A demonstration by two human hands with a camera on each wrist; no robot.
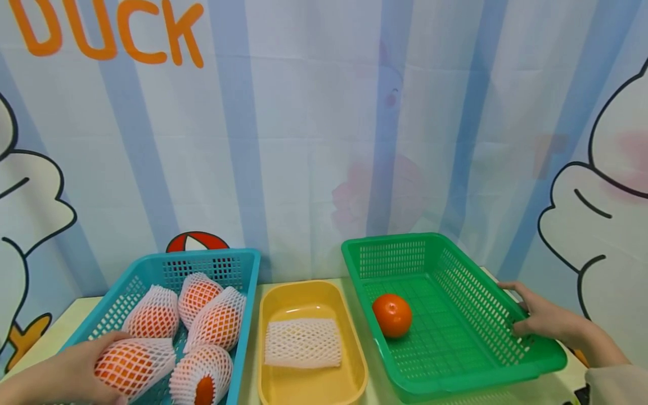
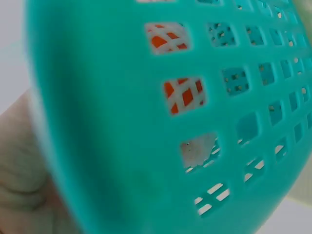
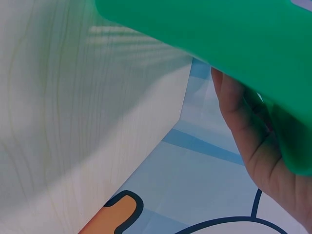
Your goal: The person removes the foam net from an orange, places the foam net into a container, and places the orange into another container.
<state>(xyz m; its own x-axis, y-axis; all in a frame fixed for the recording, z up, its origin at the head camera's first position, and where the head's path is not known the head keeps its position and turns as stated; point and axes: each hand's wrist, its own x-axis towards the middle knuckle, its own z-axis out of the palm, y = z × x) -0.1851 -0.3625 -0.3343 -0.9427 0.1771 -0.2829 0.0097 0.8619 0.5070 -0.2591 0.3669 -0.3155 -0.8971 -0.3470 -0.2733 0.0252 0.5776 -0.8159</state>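
My left hand (image 1: 76,365) grips a tomato in a white foam net (image 1: 129,365) at the near left of the blue basket (image 1: 253,281). Several more netted tomatoes (image 1: 215,320) lie beside it. The left wrist view looks through the basket's holed wall (image 2: 122,146), with part of the hand (image 2: 24,180) at the left edge. My right hand (image 1: 547,318) holds the right rim of the green basket (image 1: 455,382), its thumb over the inner side. In the right wrist view, the fingers (image 3: 239,117) lie along the basket's outside. A bare tomato (image 1: 392,316) sits inside at the left.
Between the baskets stands a yellow tray (image 1: 314,388) with a flattened white foam net (image 1: 304,343) in it. A pale wood-grain table (image 3: 73,122) carries everything. Behind it hangs a striped blue-and-white cloth (image 1: 309,140) with cartoon prints.
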